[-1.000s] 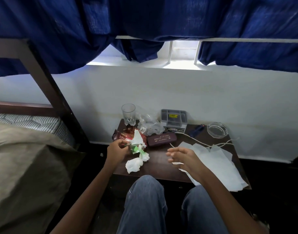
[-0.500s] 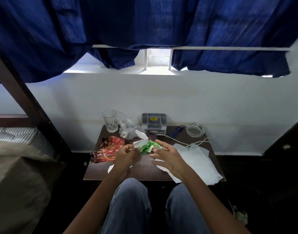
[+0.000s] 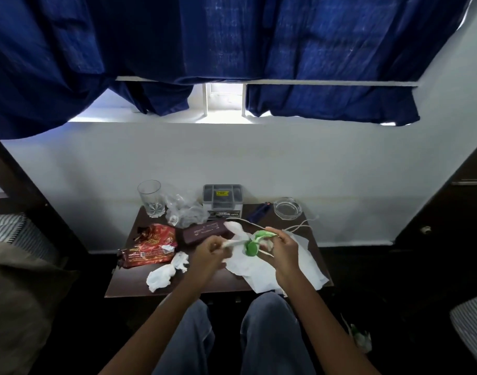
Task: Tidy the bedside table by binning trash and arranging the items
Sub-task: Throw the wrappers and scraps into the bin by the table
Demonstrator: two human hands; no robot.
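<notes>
blue curtains (image 3: 232, 50) hang across the top above a pale wall; a bed (image 3: 21, 307) with a tan cover lies at the left; the dark wooden bedside table (image 3: 134, 285) stands against the wall, in front of the person's knees; white paper sheets (image 3: 307, 269) are spread over its right half; red snack wrappers (image 3: 150, 246) lie on the left side, with a dark long case (image 3: 204, 233) just beside them toward the middle; a crumpled clear plastic bag (image 3: 187, 212) sits at the back between a drinking glass (image 3: 150, 197) and a grey box (image 3: 222, 198); a glass ashtray (image 3: 287, 208) stands at the back right corner; a balled white tissue (image 3: 164, 274) lies near the front edge; the left hand (image 3: 209, 253) and right hand (image 3: 283, 249) are raised over the middle of the table, each with fingers curled in a pinch; between them they hold a green and white wrapper (image 3: 252, 243), the left gripping its white end, the right its green end, above the paper sheets and clear of the tabletop.
</notes>
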